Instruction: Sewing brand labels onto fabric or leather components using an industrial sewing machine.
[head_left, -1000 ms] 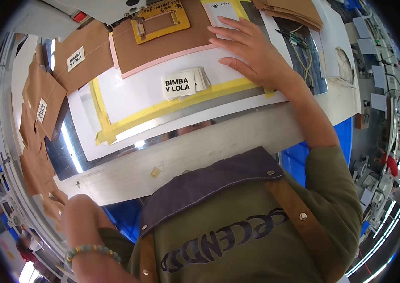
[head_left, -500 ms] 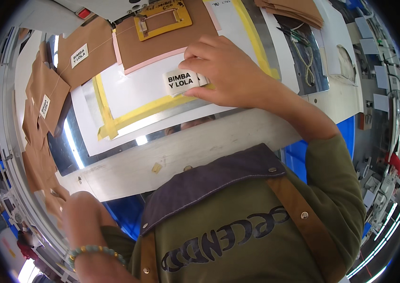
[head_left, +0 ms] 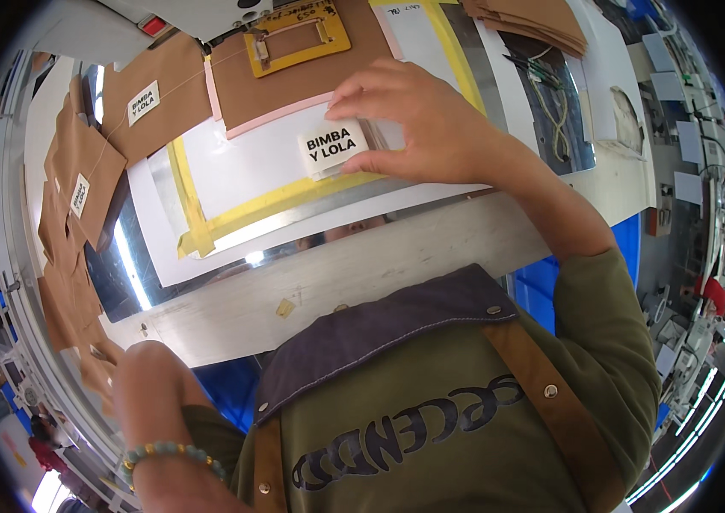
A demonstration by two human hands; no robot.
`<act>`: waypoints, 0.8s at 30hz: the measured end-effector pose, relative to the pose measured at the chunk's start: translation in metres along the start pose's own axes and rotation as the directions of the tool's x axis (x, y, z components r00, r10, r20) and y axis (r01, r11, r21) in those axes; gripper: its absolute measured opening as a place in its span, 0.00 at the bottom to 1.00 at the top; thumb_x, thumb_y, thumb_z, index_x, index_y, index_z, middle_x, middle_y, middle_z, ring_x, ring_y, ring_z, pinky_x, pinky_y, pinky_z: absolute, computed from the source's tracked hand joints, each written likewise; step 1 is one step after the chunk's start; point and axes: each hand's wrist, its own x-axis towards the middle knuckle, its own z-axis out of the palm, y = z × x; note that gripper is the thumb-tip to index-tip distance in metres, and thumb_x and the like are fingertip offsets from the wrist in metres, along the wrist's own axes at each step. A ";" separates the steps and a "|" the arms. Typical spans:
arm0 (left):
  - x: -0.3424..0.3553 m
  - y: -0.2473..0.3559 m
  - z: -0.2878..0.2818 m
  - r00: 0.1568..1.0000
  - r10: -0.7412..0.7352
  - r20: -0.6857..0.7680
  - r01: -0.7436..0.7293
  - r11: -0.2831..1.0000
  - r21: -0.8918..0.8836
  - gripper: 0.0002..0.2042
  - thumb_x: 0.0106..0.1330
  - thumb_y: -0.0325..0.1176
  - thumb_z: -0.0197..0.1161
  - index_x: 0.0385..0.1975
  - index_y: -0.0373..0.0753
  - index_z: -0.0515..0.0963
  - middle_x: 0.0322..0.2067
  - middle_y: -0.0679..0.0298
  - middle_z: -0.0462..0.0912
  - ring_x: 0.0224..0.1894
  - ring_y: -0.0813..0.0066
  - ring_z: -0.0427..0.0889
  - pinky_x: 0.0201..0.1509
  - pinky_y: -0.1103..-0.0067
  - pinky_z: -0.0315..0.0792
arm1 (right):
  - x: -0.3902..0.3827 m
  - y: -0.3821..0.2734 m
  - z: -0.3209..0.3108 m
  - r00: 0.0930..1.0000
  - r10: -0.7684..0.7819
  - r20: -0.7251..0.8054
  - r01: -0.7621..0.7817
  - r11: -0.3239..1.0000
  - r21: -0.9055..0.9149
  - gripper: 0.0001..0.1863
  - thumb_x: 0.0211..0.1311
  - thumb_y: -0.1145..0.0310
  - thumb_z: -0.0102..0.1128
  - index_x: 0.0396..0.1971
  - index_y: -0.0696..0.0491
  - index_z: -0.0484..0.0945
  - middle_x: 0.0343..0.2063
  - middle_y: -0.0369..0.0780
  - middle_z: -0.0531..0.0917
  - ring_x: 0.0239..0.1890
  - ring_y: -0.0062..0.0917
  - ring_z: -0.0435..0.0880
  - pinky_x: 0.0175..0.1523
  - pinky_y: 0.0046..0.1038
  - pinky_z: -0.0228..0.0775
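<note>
A small stack of white fabric labels (head_left: 332, 147) with black print is held over the white sheet (head_left: 251, 162) on the table. My right hand (head_left: 431, 128) holds it from the right side, thumb at the lower corner and fingers curved over the upper edge. The right-hand end of the stack is partly blurred. My left arm (head_left: 153, 376) is bent at the lower left, a beaded bracelet (head_left: 170, 451) round its wrist; the left hand is out of view. Just beyond the labels lies a brown panel with pink edging (head_left: 294, 90), a yellow frame (head_left: 298, 43) on top.
A white machine head (head_left: 183, 21) overhangs the far edge. Brown pieces with sewn-on labels (head_left: 144, 101), joined by thread, trail down the left side. Yellow tape (head_left: 251, 208) borders the white sheet. Scissors and cord (head_left: 550, 85) lie at right, near stacked brown pieces (head_left: 538, 21).
My right thumb and fingers have spread slightly wider around the labels. The stack has shifted a little and turned, showing more of its face. My left arm stays in place.
</note>
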 end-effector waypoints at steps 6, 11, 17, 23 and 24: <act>-0.002 -0.002 0.007 0.999 0.041 -0.019 -0.040 0.998 0.050 0.22 0.83 0.37 0.58 0.72 0.38 0.68 0.75 0.56 0.68 0.78 0.57 0.64 0.84 0.55 0.58 | 0.028 0.035 -0.001 0.975 -0.010 -0.223 -0.014 0.994 -0.105 0.27 0.64 0.48 0.78 0.53 0.54 0.89 0.56 0.43 0.87 0.60 0.39 0.84 0.67 0.39 0.75; -0.030 0.008 0.036 0.976 0.109 -0.188 -0.066 0.974 0.218 0.24 0.83 0.35 0.58 0.74 0.35 0.67 0.77 0.53 0.67 0.80 0.56 0.63 0.85 0.54 0.56 | 0.059 0.081 0.014 0.973 0.149 -0.175 -0.169 0.980 -0.107 0.28 0.65 0.47 0.77 0.56 0.50 0.89 0.61 0.43 0.85 0.65 0.41 0.80 0.69 0.40 0.74; -0.129 0.014 0.083 0.998 0.034 -0.045 -0.034 0.999 -0.001 0.10 0.75 0.43 0.65 0.53 0.57 0.82 0.54 0.76 0.84 0.60 0.65 0.81 0.66 0.68 0.74 | 0.076 0.103 0.018 0.985 0.040 -0.166 -0.064 0.988 -0.140 0.25 0.65 0.48 0.77 0.55 0.49 0.90 0.58 0.41 0.85 0.64 0.39 0.80 0.70 0.40 0.73; -0.198 0.019 0.118 0.363 -0.316 0.876 0.736 0.674 -0.062 0.27 0.68 0.33 0.73 0.67 0.37 0.79 0.70 0.57 0.80 0.72 0.47 0.75 0.74 0.58 0.71 | 0.083 0.109 0.020 0.984 -0.027 -0.178 -0.003 0.986 -0.169 0.22 0.64 0.51 0.78 0.50 0.50 0.91 0.52 0.36 0.85 0.60 0.36 0.81 0.66 0.40 0.75; -0.208 0.019 0.124 0.282 -0.357 0.891 0.798 0.603 -0.010 0.31 0.68 0.35 0.74 0.71 0.36 0.76 0.73 0.55 0.76 0.76 0.46 0.71 0.78 0.57 0.68 | 0.084 0.110 0.020 0.986 -0.013 -0.166 -0.017 0.984 -0.177 0.22 0.64 0.51 0.78 0.50 0.50 0.91 0.52 0.36 0.85 0.60 0.36 0.81 0.66 0.40 0.75</act>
